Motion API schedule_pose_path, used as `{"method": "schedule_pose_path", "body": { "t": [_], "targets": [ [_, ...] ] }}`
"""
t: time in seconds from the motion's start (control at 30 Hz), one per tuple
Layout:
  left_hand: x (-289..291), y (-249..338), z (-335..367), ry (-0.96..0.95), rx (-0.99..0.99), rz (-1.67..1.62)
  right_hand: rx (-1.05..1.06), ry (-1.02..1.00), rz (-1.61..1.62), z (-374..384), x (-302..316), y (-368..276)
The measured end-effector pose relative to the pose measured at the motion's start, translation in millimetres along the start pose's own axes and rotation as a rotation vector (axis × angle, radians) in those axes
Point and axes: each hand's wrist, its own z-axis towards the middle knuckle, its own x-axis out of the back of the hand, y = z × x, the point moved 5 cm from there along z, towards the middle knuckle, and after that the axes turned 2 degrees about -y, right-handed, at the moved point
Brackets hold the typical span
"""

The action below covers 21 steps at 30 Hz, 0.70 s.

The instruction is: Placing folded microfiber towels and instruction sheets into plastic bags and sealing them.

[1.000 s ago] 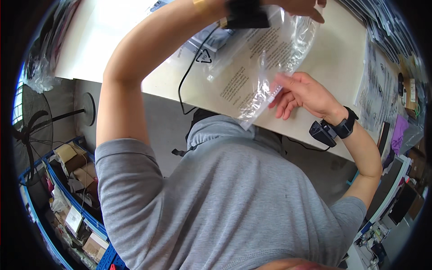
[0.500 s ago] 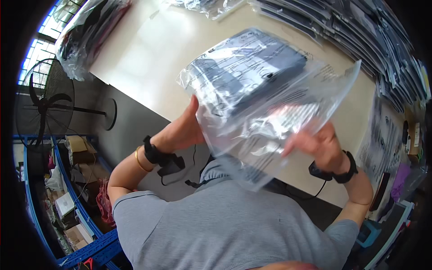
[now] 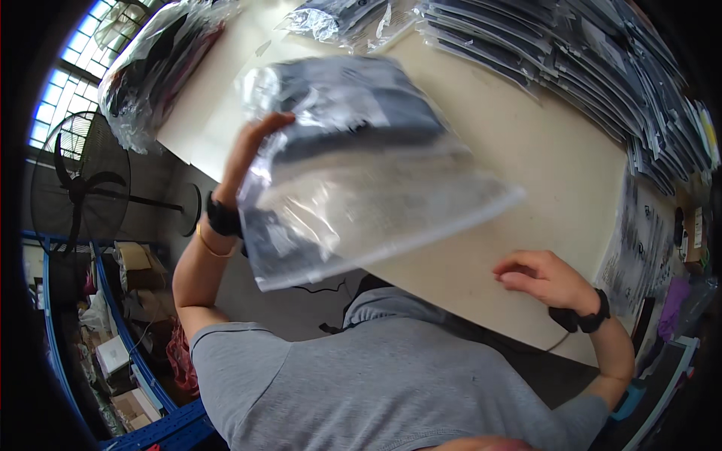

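Note:
My left hand is closed on the left side of a clear plastic bag with folded dark grey fabric inside, probably a garment. Blurred by motion, the bag is held up over the table, its loose lower end hanging toward me past the table's near edge. Part of the left hand's fingers are hidden behind the bag. My right hand hovers over the near right part of the table with nothing in it, fingers loosely bent and thumb apart from them. Both wrists wear black straps.
Stacked bagged dark garments fill the table's far right. Another clear-bagged item lies at the back, and a bagged bundle sits at the far left corner. Left of the table stand a black fan and blue shelving.
The bag has moved left and turned with my left hand. My right hand has come off the bag's loose end and dropped lower right.

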Motion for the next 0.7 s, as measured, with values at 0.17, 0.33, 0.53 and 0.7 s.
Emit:
{"method": "schedule_pose_path", "body": {
  "t": [0.17, 0.33, 0.53, 0.7],
  "targets": [
    [99.5, -23.9, 81.5, -0.027, -0.604, 0.205, -0.193, 0.134, 0.431, -38.2, 26.0, 54.3],
    [126.9, -102.5, 246.8, 0.249, 0.31, -0.572, -0.207, 0.276, 0.633, -42.9, 32.5, 64.4],
    [112.7, -151.9, 337.0, 0.423, 0.234, -0.346, -0.205, 0.253, 0.651, -44.1, 33.8, 64.6],
    [59.5, -182.9, 341.1, 0.424, 0.386, -0.312, -0.226, 0.225, 0.681, -45.2, 32.4, 61.8]
  ]
}}
